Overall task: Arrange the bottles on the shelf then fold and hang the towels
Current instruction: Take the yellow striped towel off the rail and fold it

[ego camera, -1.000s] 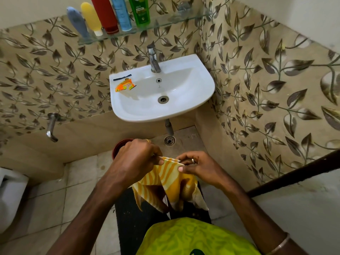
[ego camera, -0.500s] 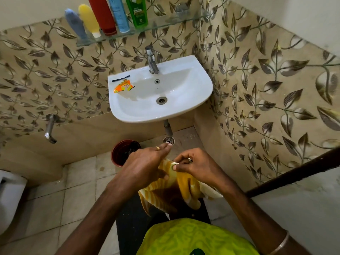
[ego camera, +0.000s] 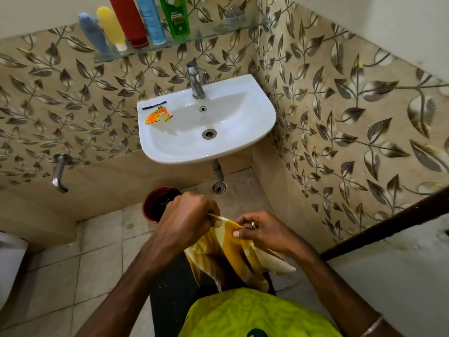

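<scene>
A: Soft, even light, fairly bright; the white ceramic basin [ego camera: 243, 122] shows gentle sheen, no hard glare.

B: Wide-angle bending curves the leaf-patterned tiled walls [ego camera: 352, 122] at the edges. The beige tiled floor [ego camera: 60, 276] sits dimmer. Focus is sharp.

White sink [ego camera: 255, 132] w/ chrome tap [ego camera: 195, 81]; orange sachet [ego camera: 158, 117] on its left rim. Dark red bucket [ego camera: 151, 205] on floor below, near floor drain [ego camera: 219, 188].
</scene>
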Demonstrator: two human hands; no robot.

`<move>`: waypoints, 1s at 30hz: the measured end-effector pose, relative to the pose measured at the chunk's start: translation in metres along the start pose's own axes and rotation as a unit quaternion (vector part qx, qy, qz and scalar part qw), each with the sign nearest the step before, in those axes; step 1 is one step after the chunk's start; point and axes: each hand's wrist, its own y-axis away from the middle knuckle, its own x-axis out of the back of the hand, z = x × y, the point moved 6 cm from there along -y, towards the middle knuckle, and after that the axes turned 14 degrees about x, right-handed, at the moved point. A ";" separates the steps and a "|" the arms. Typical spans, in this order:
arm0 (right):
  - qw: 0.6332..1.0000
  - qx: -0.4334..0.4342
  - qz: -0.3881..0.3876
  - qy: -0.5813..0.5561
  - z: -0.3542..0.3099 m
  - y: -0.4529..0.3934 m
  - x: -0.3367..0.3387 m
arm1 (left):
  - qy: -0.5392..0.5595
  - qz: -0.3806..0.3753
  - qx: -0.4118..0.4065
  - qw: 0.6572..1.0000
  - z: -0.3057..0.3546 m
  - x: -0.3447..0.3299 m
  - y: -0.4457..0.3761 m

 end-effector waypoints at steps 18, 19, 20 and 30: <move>0.998 0.006 0.022 0.059 -0.013 -0.012 0.001 | -0.094 -0.017 0.058 0.994 -0.025 -0.005 0.008; 0.998 0.007 0.021 0.059 -0.015 -0.014 0.000 | -0.108 -0.029 0.053 0.992 -0.024 -0.011 0.009; 0.998 0.010 0.018 0.058 -0.017 -0.015 -0.002 | -0.111 -0.042 0.041 0.992 -0.021 -0.018 0.011; 0.992 0.047 -0.045 0.111 -0.038 -0.010 -0.010 | 0.014 -0.058 -0.081 0.995 0.001 -0.027 0.010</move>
